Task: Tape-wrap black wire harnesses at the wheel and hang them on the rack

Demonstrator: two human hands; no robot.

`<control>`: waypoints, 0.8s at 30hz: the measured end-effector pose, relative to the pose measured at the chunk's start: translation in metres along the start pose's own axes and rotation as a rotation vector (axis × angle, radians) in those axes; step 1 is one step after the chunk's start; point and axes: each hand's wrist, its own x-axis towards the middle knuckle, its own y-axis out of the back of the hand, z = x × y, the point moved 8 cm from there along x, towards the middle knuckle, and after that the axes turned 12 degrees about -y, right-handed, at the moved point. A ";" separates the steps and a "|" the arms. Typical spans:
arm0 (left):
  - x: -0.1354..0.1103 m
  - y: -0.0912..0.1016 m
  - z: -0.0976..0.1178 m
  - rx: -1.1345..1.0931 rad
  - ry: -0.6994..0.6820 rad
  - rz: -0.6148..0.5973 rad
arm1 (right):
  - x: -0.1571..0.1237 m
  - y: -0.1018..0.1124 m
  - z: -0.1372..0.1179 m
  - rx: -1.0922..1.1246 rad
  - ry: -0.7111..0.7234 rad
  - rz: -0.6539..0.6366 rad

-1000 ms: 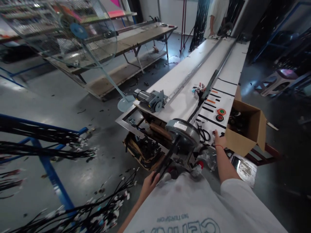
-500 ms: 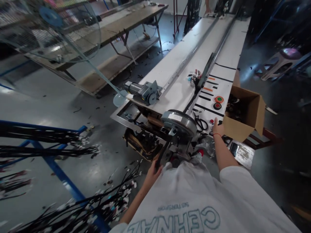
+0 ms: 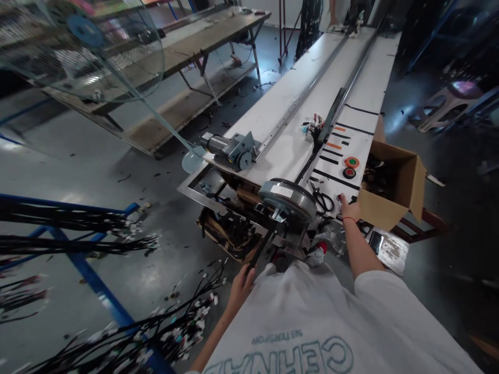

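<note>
My left hand (image 3: 241, 284) is closed around a black cable bundle (image 3: 262, 250), low beside the near end of the machine. From the hand, the bundle runs up to a round grey and black wheel-like unit (image 3: 287, 197) with a white label. My right hand (image 3: 351, 209) is at the near right corner of the white bench (image 3: 273, 104); its thumb lies at a small red button (image 3: 339, 197), fingers partly hidden. Black-handled scissors (image 3: 324, 200) rest just left of it. Farther along the bench, black cables end in a cluster of connectors (image 3: 313, 126).
A cardboard box (image 3: 385, 208) stands against the bench's right side. A motor (image 3: 230, 148) is mounted at the near left corner. Cable bundles hang on a blue rack (image 3: 89, 275) at left. A fan (image 3: 128, 52) and a plastic stool (image 3: 448, 104) stand farther off.
My right thumb has shifted onto the red button. My left hand has moved slightly left and down, and the cable bundle now looks straighter between hand and wheel unit.
</note>
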 end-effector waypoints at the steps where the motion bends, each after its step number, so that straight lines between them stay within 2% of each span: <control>1: 0.000 0.001 0.003 0.000 -0.006 0.003 | 0.000 0.000 0.000 0.001 0.002 -0.001; 5: 0.005 0.001 0.013 0.008 -0.013 0.006 | -0.001 0.001 -0.001 -0.009 0.007 0.006; 13: 0.034 -0.009 0.031 0.011 -0.074 0.102 | 0.001 0.000 0.001 -0.009 -0.009 -0.003; 22: 0.064 -0.033 0.047 -0.035 -0.129 0.050 | 0.005 -0.002 0.003 0.015 -0.016 -0.037; 24: 0.072 -0.039 0.050 -0.064 -0.137 0.043 | 0.001 0.002 -0.002 0.003 0.040 -0.035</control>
